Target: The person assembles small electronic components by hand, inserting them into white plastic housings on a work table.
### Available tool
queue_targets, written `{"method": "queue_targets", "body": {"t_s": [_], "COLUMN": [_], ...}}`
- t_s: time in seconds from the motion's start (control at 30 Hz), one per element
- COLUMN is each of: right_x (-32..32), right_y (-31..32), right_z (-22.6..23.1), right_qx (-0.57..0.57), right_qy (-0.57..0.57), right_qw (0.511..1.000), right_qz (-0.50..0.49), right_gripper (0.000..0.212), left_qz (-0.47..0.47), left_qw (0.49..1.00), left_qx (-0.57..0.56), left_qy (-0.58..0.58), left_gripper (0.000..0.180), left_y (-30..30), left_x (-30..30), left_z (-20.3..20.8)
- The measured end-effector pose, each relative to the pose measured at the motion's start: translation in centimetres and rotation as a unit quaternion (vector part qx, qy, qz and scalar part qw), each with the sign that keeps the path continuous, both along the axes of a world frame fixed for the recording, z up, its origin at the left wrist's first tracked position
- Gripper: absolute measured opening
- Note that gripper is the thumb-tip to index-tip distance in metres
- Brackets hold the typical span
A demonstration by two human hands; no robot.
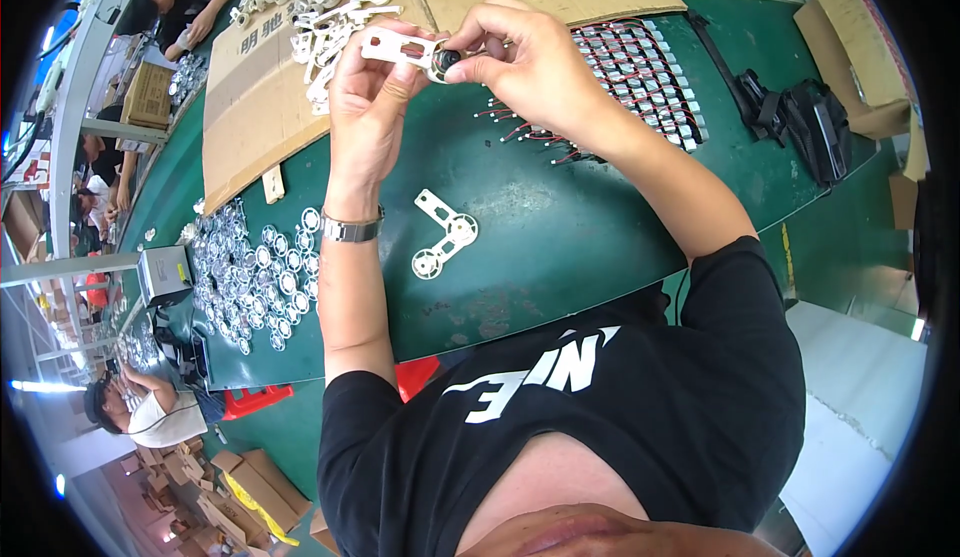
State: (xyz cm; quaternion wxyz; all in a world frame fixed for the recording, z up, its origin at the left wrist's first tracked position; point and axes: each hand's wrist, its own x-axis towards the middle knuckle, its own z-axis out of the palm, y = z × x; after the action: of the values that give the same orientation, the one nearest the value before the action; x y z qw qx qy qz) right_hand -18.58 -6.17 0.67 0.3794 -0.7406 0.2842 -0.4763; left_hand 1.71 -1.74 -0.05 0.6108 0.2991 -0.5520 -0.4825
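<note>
Over the far part of the green table, my left hand (368, 87) grips a cream plastic bracket (385, 45) with slots and a round end. My right hand (520, 57) pinches a small black round part (448, 58) at the bracket's round end; whether it sits inside the ring I cannot tell. Below the hands, an angled cream bracket piece (446, 235) with two round ends lies on the table. Left of my left forearm spread many silver ring-shaped parts (255, 272). A heap of cream brackets (335, 17) lies just beyond my left hand.
Flattened cardboard (265, 107) lies under the heap. Rows of small silver parts with red and black wires (640, 82) stand to the right, with a black bag (815, 127) beyond. A grey box (165, 275) is at the left edge. Other people (160, 412) work at the left.
</note>
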Motion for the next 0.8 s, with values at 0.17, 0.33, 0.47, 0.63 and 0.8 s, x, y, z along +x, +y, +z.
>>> {"method": "queue_targets", "body": {"t_s": [0.17,0.33,0.47,0.63,0.8], "right_x": [-0.7,-1.3,-2.3,-2.2,-1.9], "right_y": [0.3,0.5,0.8,0.1,0.2], "right_z": [1.1,1.5,3.3,2.2,2.4], "right_qx": [-0.039,0.032,0.234,0.285,0.29], "right_qy": [0.026,0.0,0.01,-0.047,-0.019], "right_qw": [0.999,0.997,0.935,0.906,0.918], "right_qz": [0.02,0.069,0.268,0.31,0.271], "right_gripper": [0.029,0.052,0.055,0.049,0.043], "left_qz": [-0.038,-0.046,-0.043,-0.056,-0.059], "left_qw": [0.998,0.997,0.997,0.996,0.996], "left_qx": [0.011,-0.02,-0.06,-0.059,-0.049], "left_qy": [0.052,0.066,-0.022,-0.025,-0.041], "left_gripper": [0.034,0.036,0.033,0.034,0.033], "left_y": [0.0,0.3,0.6,0.8,0.9], "left_x": [0.1,0.3,0.5,0.1,0.2], "left_z": [0.0,0.4,0.5,0.9,0.4]}}
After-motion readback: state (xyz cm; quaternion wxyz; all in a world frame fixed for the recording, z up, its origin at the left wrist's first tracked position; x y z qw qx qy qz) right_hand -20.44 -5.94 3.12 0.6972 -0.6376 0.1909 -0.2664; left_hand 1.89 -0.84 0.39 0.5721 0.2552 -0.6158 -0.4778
